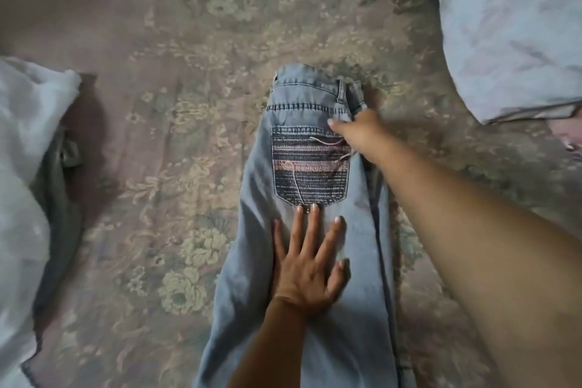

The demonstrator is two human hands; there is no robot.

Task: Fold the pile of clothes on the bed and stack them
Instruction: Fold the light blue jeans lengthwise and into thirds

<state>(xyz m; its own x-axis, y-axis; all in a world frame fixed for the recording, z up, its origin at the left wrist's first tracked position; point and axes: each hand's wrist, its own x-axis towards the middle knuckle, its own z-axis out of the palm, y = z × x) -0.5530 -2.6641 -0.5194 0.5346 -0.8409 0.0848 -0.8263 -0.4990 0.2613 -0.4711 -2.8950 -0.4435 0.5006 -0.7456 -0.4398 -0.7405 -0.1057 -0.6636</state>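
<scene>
Jeans [315, 167], one pair in light blue denim, lie lengthwise on the floral bedspread [176, 110], waistband away from the person, one embroidered back pocket [310, 164] facing up. Two hands are in view. The left hand [307, 264] lies flat with fingers spread on the denim just below the pocket, fingertips touching its lower edge. The right hand [356, 132] is at the right edge of the jeans beside the waistband; it is blurred and its fingers are hidden, so its grip cannot be determined. One white garment [28, 148] with grey cloth [56, 198] beneath lies at the left, one pale pillow [510, 28] at upper right. The trouser legs are cut off by the bottom edge.
</scene>
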